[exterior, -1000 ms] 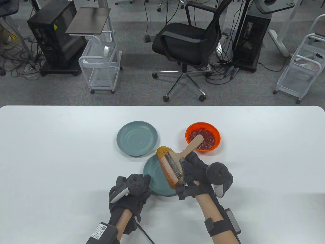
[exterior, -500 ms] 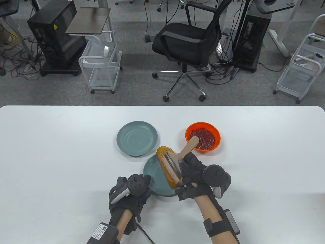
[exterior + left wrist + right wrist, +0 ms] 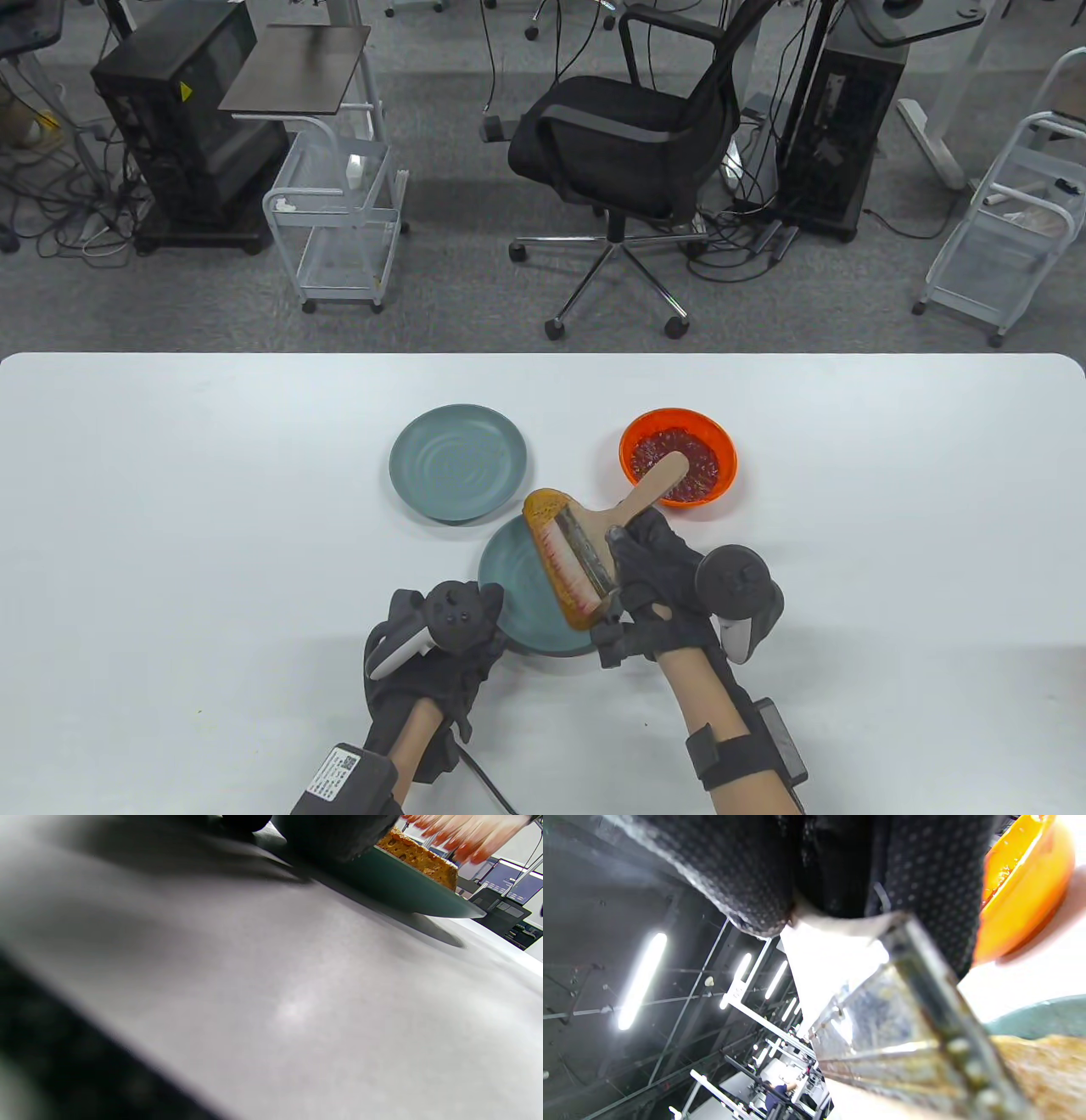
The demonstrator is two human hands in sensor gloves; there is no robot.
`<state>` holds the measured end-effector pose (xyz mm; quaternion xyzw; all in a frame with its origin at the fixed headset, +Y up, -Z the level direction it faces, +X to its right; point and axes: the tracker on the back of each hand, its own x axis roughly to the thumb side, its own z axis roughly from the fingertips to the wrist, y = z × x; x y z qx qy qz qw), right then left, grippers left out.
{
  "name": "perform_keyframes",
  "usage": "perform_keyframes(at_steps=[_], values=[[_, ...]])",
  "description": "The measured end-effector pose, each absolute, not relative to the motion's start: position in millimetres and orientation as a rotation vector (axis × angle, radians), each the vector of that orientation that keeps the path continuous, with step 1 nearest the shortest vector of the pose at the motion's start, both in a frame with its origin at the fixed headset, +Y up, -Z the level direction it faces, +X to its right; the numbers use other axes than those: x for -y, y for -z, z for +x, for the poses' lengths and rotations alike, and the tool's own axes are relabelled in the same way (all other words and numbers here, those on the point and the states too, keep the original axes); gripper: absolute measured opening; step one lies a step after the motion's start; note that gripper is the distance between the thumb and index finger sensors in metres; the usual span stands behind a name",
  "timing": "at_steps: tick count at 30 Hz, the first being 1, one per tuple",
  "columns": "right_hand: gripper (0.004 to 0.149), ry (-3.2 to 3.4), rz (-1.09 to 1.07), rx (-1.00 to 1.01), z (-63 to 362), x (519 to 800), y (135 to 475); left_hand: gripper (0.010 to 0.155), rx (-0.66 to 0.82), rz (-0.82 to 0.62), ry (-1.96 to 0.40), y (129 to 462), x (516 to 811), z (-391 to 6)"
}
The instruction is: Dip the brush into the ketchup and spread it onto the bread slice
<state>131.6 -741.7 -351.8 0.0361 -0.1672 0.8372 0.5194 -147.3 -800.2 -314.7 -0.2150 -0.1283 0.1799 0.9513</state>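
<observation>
Covering the bread slice [image 3: 543, 509], brush [image 3: 585, 556] in right hand [image 3: 653, 577] grip — left hand [image 3: 441, 645] fingers hidden.

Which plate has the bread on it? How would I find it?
Look at the white table, near its front edge by the two gloved hands. Two teal plates sit there: the far plate is bare, while the near plate carries the bread slice, with the wide brush lying across it.

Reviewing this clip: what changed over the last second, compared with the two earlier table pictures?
Little changed. The right hand keeps its grip on the brush; the handle tip dipped toward the near side of the ketchup bowl, then swung back out to the right. The bristles stayed on the bread slice. The left hand stayed at the near plate; bowl and far plate did not move.
</observation>
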Motion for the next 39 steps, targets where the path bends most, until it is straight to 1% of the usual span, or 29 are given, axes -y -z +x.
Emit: perform_keyframes(at_steps=[4, 7, 10, 14, 16, 19, 22, 25, 29, 35, 39], values=[[0.049, -2.071, 0.066, 0.462, 142, 738, 353, 0.058, 0.265, -0.438, -0.363, 315, 800, -148], [0.049, -2.146, 0.021, 0.550, 162, 731, 354, 0.058, 0.266, -0.438, -0.360, 315, 800, -148], [0.048, -2.074, -0.016, 0.565, 173, 724, 356, 0.058, 0.266, -0.440, -0.362, 315, 800, -148], [0.048, -2.034, 0.021, 0.630, 180, 695, 361, 0.058, 0.268, -0.443, -0.367, 315, 800, -148], [0.048, -2.068, 0.035, 0.691, 184, 676, 370, 0.059, 0.268, -0.442, -0.364, 315, 800, -147], [0.048, -2.146, 0.009, 0.708, 189, 657, 392, 0.059, 0.271, -0.445, -0.367, 315, 800, -148], [0.048, -2.274, -0.026, 0.716, 189, 649, 417, 0.059, 0.272, -0.447, -0.371, 315, 801, -148], [0.048, -2.424, -0.061, 0.708, 184, 653, 439, 0.059, 0.273, -0.448, -0.370, 315, 801, -148], [0.047, -2.526, -0.112, 0.713, 178, 669, 460, 0.059, 0.274, -0.447, -0.367, 315, 801, -148], [0.047, -2.582, -0.150, 0.716, 176, 694, 473, 0.059, 0.277, -0.450, -0.368, 315, 801, -148], [0.047, -2.620, -0.144, 0.721, 174, 703, 475, 0.059, 0.278, -0.453, -0.371, 315, 801, -148]])
